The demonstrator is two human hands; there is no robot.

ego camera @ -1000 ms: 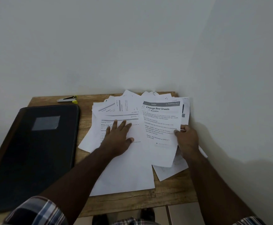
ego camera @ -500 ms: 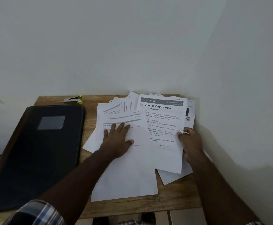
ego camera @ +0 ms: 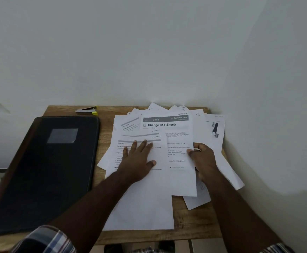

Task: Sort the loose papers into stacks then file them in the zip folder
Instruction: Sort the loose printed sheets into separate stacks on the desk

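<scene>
Two hands are in the head view, both on one spread of loose papers (ego camera: pixel 160 179) covering the centre and right of the frame. The sheets overlap too heavily for an exact count; more than ten edges show, fanned at differing angles.

Left hand (ego camera: pixel 139 161): laid flat, palm down, fingers spread, pressing on a printed sheet (ego camera: pixel 141 198) at centre frame. That sheet lies over the left part of the page headed "Change Bed Sheets" (ego camera: pixel 178 141).

Right hand (ego camera: pixel 202 157): closed in a pinch on the right edge of the "Change Bed Sheets" page, thumb on top, fingers curled beneath the edge. Whether further sheets are caught in the same pinch cannot be determined.

One zip folder (ego camera: pixel 46 172), black, lies closed and flat at left of frame, just beside the papers and not touching them. One grey rectangular window (ego camera: pixel 62 135) shows on its cover.

One small stapler-like tool (ego camera: pixel 87 110), metal with a yellow end, sits at the far edge of the table, above the folder in frame and clear of it.

One wooden table (ego camera: pixel 191 221) carries everything; bare wood shows between folder and papers and along the near edge. White walls (ego camera: pixel 149 52) meet the table at back and right, and sheets at the right overhang the table edge against the wall. Plaid sleeves (ego camera: pixel 45 241) show at the bottom of frame.
</scene>
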